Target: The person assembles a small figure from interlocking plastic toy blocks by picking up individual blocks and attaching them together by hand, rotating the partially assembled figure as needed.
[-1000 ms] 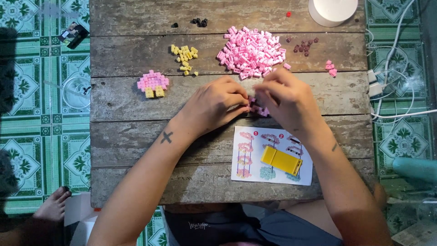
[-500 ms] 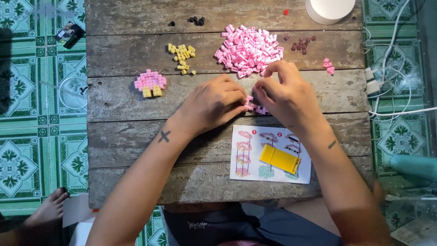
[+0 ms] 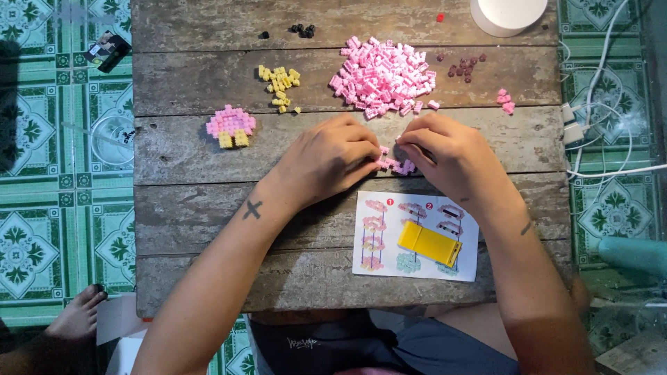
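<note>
My left hand [image 3: 326, 158] and my right hand [image 3: 451, 156] meet over the middle of a worn wooden table [image 3: 208, 208], fingertips pinched on a small pink brick assembly [image 3: 393, 164] lying on the planks. Just beyond the hands sits a heap of loose pink bricks [image 3: 383, 78]. A small pile of yellow bricks [image 3: 280, 82] lies to its left. A finished pink and yellow brick piece [image 3: 231, 126] rests further left. In front of my hands lies an instruction sheet [image 3: 415, 236] with a yellow tool [image 3: 429, 243] on top.
Dark brown bricks [image 3: 464, 67], black bits [image 3: 303, 30], two stray pink bricks [image 3: 505, 101] and a white round container [image 3: 508, 14] sit at the back. White cables [image 3: 604, 132] run along the right on green patterned floor tiles. A bare foot [image 3: 78, 314] shows at lower left.
Both hands stay on the small pink assembly; the fingers have shifted slightly as they press on it. The view has drifted a little.
</note>
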